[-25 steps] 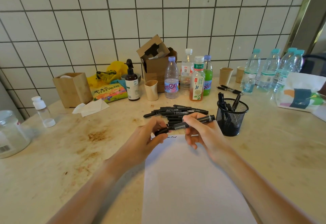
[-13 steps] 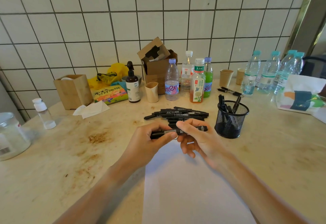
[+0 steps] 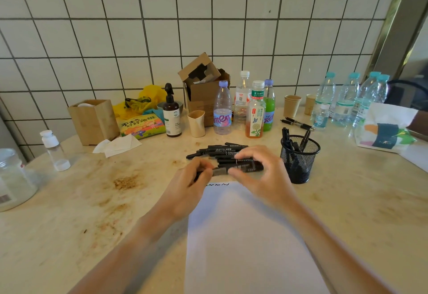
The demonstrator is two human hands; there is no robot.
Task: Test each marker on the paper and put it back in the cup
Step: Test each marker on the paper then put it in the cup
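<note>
A black marker lies level between my two hands, just above the far edge of the white paper. My left hand grips its left end. My right hand pinches its middle between thumb and fingers. A short black squiggle marks the paper's top edge. Behind the hands lies a pile of several black markers. The black mesh cup stands to the right with a few markers upright in it.
Bottles, a cardboard box, paper cups and a wooden box line the tiled wall. Two pens lie behind the mesh cup. A glass jar stands at the left edge. A tissue pack sits at the right.
The marker has swung from tilted to level. Both hands have shifted slightly toward the marker pile, uncovering the squiggle on the paper.
</note>
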